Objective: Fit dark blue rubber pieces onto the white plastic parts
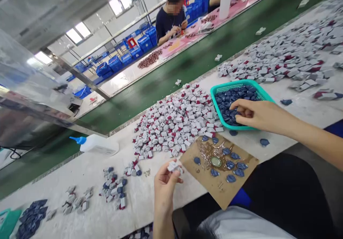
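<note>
Left hand [165,182] pinches small white clip [173,166] over desk [93,214] edge; right hand [254,114] curls on blue pieces [230,101] inside teal basket [239,86]. Risk: loose pinch drops clip; basket tips.

Only 1 view is given, taken from a camera worn on the head and aimed forward and down, with a tilt to the picture. The worktable [88,199] is seen from close by, near the lap. Farther off, a green belt [171,78] and another table [128,74] are taken in.
</note>
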`<state>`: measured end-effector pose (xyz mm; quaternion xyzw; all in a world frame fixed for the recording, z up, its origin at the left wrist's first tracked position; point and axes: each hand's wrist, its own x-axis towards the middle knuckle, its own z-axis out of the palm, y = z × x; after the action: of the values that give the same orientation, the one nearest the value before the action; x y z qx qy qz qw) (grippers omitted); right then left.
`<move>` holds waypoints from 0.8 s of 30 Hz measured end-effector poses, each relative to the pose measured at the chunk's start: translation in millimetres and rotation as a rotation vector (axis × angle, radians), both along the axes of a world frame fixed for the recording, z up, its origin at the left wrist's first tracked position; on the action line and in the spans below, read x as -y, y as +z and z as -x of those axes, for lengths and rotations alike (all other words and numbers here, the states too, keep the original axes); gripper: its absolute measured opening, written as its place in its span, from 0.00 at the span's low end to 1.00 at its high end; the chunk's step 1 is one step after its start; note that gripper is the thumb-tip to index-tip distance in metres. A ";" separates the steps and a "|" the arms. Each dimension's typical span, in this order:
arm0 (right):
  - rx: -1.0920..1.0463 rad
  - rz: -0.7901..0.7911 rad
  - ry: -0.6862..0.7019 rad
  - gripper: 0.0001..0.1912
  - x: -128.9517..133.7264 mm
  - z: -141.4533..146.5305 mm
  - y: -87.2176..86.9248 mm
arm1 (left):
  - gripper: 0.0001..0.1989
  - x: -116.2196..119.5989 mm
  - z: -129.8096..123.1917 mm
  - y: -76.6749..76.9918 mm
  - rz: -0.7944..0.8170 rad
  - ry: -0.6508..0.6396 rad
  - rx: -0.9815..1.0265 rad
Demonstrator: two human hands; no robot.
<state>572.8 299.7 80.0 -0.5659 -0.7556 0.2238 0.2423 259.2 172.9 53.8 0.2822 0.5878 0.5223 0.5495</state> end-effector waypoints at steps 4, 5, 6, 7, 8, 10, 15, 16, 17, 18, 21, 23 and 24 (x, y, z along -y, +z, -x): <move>-0.082 0.088 0.161 0.14 52.9 26.2 -15.8 | 0.24 15.7 -25.2 -15.7 0.090 0.005 0.150; -0.095 0.102 0.221 0.15 64.1 34.3 -23.9 | 0.24 16.6 -30.1 -16.7 0.108 0.011 0.186; -0.100 0.108 0.273 0.16 72.8 41.8 -32.5 | 0.24 16.7 -34.2 -16.2 0.120 0.010 0.220; -0.099 0.107 0.310 0.16 78.6 48.4 -41.0 | 0.25 16.2 -37.5 -14.5 0.126 0.003 0.252; -0.092 0.100 0.332 0.16 81.8 53.6 -48.8 | 0.24 15.6 -39.8 -11.9 0.132 -0.008 0.281; -0.068 0.084 0.348 0.16 82.0 59.6 -61.4 | 0.23 14.5 -42.0 -6.0 0.144 -0.027 0.322; 0.004 0.090 0.385 0.16 75.8 59.1 -79.9 | 0.20 14.8 -40.8 -2.3 0.166 -0.008 0.375; 0.015 0.097 0.396 0.15 75.4 58.5 -82.2 | 0.19 15.2 -40.7 -3.8 0.161 0.002 0.382; 0.022 0.104 0.407 0.15 75.1 58.2 -83.7 | 0.19 15.6 -40.8 -5.3 0.152 0.009 0.387; 0.027 0.110 0.416 0.15 74.5 58.1 -84.3 | 0.18 16.1 -41.0 -6.7 0.137 0.011 0.388; 0.026 0.131 0.431 0.14 71.0 59.3 -78.2 | 0.16 17.7 -42.5 -7.8 0.068 -0.009 0.369; 0.014 0.159 0.457 0.14 69.1 60.8 -66.8 | 0.16 18.6 -43.5 -5.8 0.033 -0.005 0.349; 0.010 0.172 0.476 0.14 69.4 61.7 -59.2 | 0.15 19.1 -44.0 -4.3 0.022 -0.003 0.341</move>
<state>511.1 230.4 20.7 -0.3915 -0.8471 0.3351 0.1299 303.2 153.9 49.5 0.1842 0.4913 0.5553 0.6452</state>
